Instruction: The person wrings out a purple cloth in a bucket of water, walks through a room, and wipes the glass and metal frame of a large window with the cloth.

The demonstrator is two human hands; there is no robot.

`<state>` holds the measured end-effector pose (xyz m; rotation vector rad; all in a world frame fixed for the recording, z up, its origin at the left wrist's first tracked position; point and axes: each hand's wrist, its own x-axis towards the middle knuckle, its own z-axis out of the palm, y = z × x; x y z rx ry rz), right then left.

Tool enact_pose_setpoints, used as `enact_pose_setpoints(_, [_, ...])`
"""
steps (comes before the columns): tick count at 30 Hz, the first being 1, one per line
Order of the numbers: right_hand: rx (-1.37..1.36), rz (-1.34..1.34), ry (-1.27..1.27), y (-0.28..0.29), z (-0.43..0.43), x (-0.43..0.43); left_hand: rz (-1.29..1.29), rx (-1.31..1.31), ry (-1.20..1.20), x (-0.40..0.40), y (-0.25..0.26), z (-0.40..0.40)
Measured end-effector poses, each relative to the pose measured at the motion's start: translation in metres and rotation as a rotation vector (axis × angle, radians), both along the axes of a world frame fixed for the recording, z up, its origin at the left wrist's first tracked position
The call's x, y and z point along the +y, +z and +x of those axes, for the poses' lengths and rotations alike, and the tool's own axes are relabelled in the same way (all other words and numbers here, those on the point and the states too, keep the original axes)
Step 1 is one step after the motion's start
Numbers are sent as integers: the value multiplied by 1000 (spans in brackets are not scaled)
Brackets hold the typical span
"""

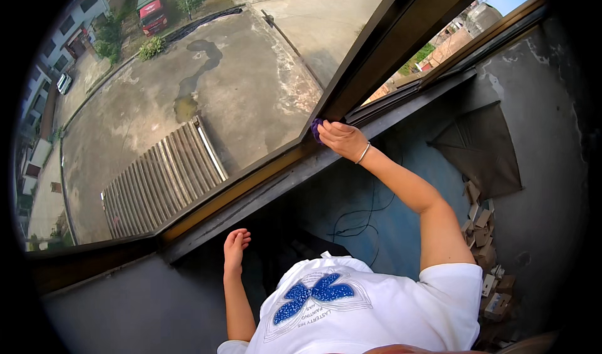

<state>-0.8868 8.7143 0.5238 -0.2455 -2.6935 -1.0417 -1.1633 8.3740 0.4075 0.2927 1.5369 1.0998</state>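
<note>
My right hand (342,140) holds a bunched purple cloth (317,131) against the lower corner of the brown metal window frame (308,148). The cloth lies mostly under my fingers, and a bracelet circles that wrist. Below the window runs a dark sill (244,198). My left hand (236,247) is in front of the sill, apart from it, its fingers curled together with nothing seen in them. A broad upright post (376,48) of the frame rises from beside the cloth. To its right there is an opening (400,81) onto the outdoors.
Cardboard boxes (484,231) are piled along the right wall, below a hanging dark sheet (484,147). A thin black cable (357,231) trails over the blue surface below the sill. Outside lie a corrugated roof (164,180), a concrete yard (244,81) and a red truck (153,15).
</note>
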Motion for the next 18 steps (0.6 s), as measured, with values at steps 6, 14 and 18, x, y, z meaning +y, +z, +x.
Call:
enact_pose_setpoints(6, [177,82,-27,138,5,-2,-23,-50,-10,5,-34,-4])
enact_pose_setpoints(14, [457,493,-94,404,-11,2,1,-41,-16,20,-125,-40])
enact_pose_setpoints(18, [563,789,-137,514,-12,23,82,-84,-24,30,-187,-23])
